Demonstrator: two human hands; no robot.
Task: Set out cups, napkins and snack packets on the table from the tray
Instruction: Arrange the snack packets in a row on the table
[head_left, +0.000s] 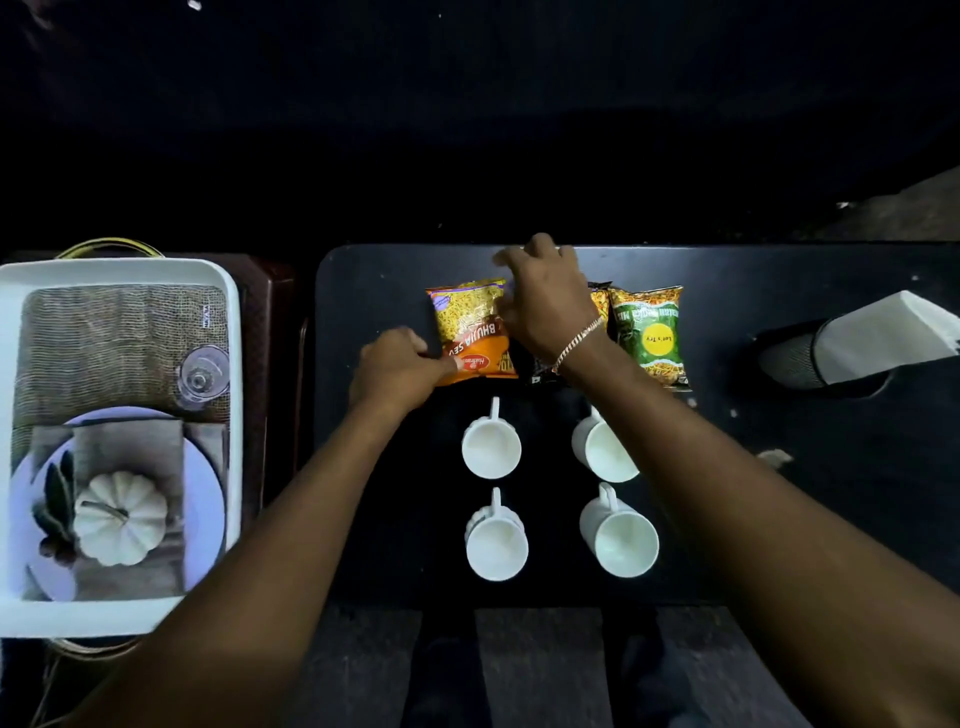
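On the black table (779, 467) lies an orange-and-yellow snack packet (470, 325). My left hand (395, 364) pinches its near left corner, and my right hand (545, 301) grips its far right edge. A dark packet (540, 371) lies mostly hidden under my right wrist. To its right lies a green-and-yellow packet (649, 335). Several white cups stand in two rows nearer me: (491, 447), (605, 452), (496, 543), (618, 538). White napkins (883, 332) stick out of a dark holder (795, 358) at the right. The white tray (236, 364) sits at the left.
The tray has a printed picture of a place setting on its base and rests on a small stand left of the table. A gap separates the tray's stand from the table. Dark floor slats show below the table's near edge.
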